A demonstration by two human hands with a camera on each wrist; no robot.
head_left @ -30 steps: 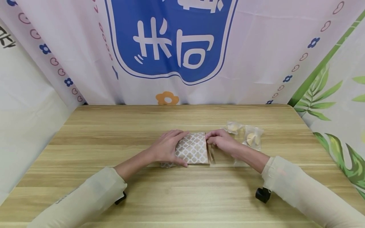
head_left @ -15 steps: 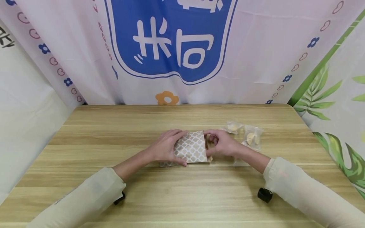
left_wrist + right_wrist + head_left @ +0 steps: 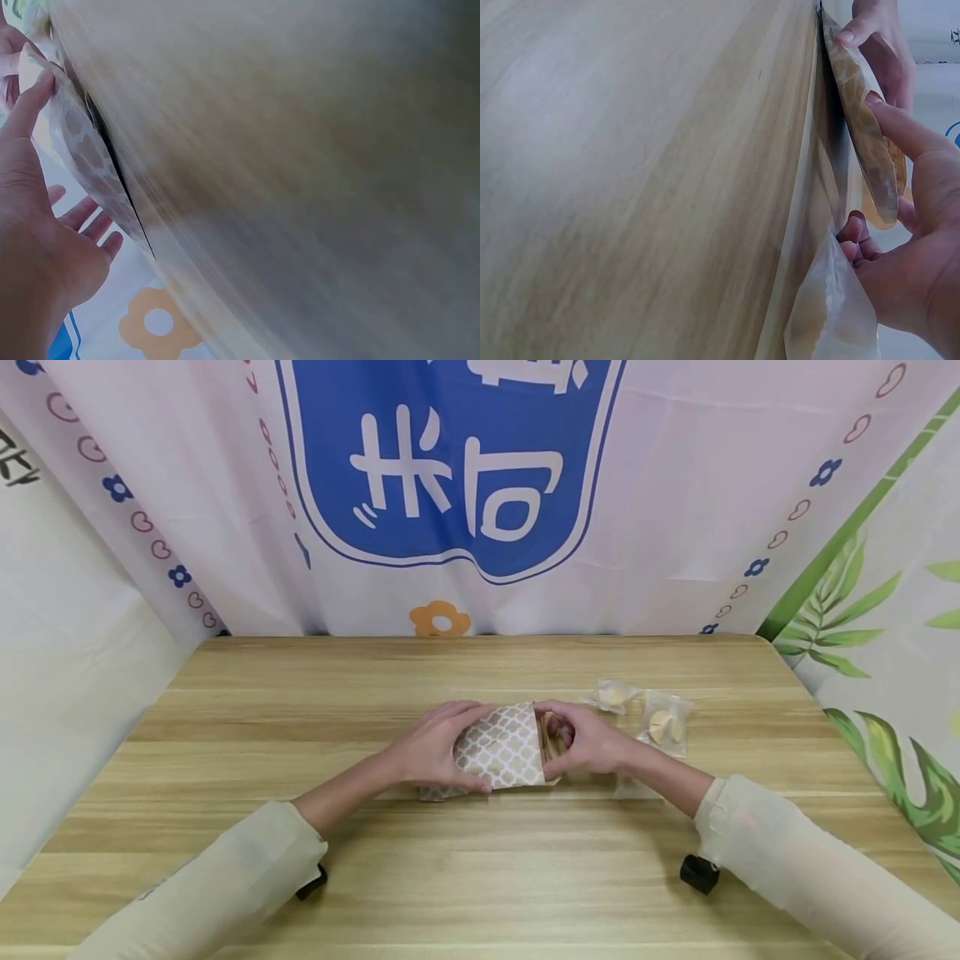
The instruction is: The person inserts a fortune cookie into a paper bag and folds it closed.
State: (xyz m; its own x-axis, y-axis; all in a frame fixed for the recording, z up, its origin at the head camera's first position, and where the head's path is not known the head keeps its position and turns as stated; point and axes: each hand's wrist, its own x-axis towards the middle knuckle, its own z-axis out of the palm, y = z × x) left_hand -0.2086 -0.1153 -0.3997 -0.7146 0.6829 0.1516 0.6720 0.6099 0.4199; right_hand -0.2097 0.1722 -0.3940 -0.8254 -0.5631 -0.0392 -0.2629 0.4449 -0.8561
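A paper bag [image 3: 501, 752] with a white and gold lattice print lies on its side at mid-table, its mouth facing right. My left hand [image 3: 438, 750] grips its left part, thumb on the near edge and fingers at the far edge. At the mouth, my right hand [image 3: 596, 742] holds the rim between thumb and forefinger, the other fingers curled at the opening. In the right wrist view the bag [image 3: 862, 124] bulges slightly, with its brown inside showing. The left wrist view shows the patterned bag [image 3: 88, 146] beside the left thumb. The bag's contents are hidden.
Right of the bag lie clear packets with pale yellow pieces inside, one large packet [image 3: 666, 723] and one small packet [image 3: 615, 695]. A clear packet [image 3: 831, 315] is close below the right hand. Behind the wooden table [image 3: 480, 877] hangs a printed curtain [image 3: 645, 527].
My right hand has shifted from pinching the mouth's far corner to spanning it with thumb and forefinger. The mouth has widened and the bag's right end has risen slightly. My left hand has barely moved.
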